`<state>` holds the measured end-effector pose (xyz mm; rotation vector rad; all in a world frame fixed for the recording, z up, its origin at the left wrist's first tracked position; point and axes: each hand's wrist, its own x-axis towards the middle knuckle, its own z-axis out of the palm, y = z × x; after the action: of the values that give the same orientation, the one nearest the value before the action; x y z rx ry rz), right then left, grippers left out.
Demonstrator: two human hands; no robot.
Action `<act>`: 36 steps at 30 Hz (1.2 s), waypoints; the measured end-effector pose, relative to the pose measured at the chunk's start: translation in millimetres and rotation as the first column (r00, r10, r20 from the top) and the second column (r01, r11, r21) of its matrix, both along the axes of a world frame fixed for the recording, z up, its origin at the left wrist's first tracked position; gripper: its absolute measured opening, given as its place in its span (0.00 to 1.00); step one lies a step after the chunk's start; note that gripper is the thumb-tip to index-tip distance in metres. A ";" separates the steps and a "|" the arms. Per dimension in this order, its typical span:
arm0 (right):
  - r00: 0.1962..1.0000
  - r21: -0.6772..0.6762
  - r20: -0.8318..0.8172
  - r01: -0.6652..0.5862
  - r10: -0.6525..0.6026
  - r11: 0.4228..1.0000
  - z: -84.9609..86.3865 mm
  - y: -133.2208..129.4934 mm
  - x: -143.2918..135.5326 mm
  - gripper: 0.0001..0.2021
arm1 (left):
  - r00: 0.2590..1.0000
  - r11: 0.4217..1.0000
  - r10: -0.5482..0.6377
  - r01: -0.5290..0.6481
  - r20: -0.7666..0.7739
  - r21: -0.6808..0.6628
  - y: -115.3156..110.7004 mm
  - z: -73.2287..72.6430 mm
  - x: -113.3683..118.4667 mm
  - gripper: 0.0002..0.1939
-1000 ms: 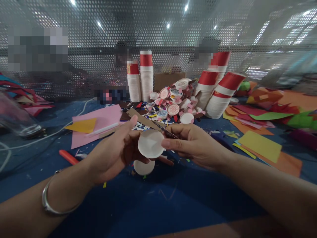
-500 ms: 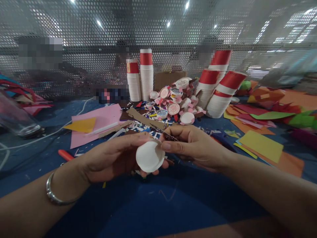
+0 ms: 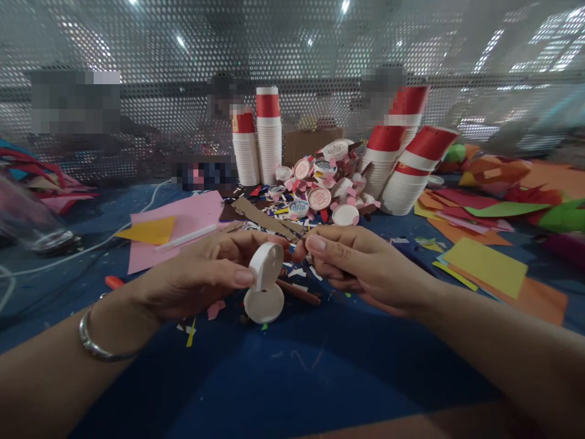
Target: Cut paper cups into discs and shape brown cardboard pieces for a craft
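My left hand [image 3: 205,271] is closed on a shallow white paper cup base [image 3: 266,267], thumb at its rim, and holds it tilted on edge. A second white disc [image 3: 264,304] shows just below it on the blue table, close enough that I cannot tell whether they touch. Opposite, my right hand [image 3: 351,259] pinches a thin dark strip [image 3: 298,233] between thumb and forefinger, and most of it is hidden by the fingers. Under the hands lie paper scraps and a brown rolled piece [image 3: 299,291].
Behind the hands is a heap of printed white discs with pink tabs [image 3: 319,198]. Stacked red-and-white paper cups [image 3: 269,134] stand at the back, with more cup stacks [image 3: 397,189] leaning at right. Pink paper [image 3: 196,210] lies left, yellow sheets [image 3: 487,268] right.
The cup base has turned from facing me to standing on edge, showing its side wall. My right hand has drawn slightly away from it, and the lower white disc is now exposed.
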<state>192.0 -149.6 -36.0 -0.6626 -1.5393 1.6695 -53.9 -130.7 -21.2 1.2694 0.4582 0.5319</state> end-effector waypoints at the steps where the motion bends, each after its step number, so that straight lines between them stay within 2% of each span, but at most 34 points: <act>1: 1.000 0.001 0.003 -0.002 0.002 1.000 -0.2 0.2 -0.1 0.21 | 0.999 0.998 0.043 -0.042 -0.019 0.036 0.5 -2.1 -1.1 0.22; 3: 1.000 0.000 0.009 -0.002 0.002 1.000 -0.7 1.0 -0.3 0.20 | 0.994 0.990 0.109 -0.105 -0.032 0.098 1.6 -6.3 -3.4 0.24; 12: 0.996 -0.039 0.084 -0.016 0.019 0.999 -2.2 1.6 1.2 0.18 | 0.981 0.926 0.194 -0.180 -0.010 0.332 5.2 -12.1 -3.7 0.24; 21: 0.980 -0.079 0.198 -0.007 0.023 0.997 -5.8 2.2 0.9 0.19 | 0.943 0.853 0.328 -0.319 0.051 0.414 3.8 -13.2 -2.7 0.23; 29: 0.969 -0.045 0.246 -0.021 0.031 0.999 -8.5 4.2 1.1 0.21 | 0.944 0.751 0.314 -0.314 0.104 0.582 2.2 -13.2 -1.6 0.23; 36: 0.967 -0.030 0.245 -0.069 0.074 0.997 -10.9 6.6 -1.0 0.19 | 0.934 0.614 0.318 -0.333 0.162 0.715 -0.2 -15.2 3.3 0.22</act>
<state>191.0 -143.0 -46.8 -0.8616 -1.7383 1.7094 -50.7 -130.9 -36.3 1.9765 0.4785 1.1229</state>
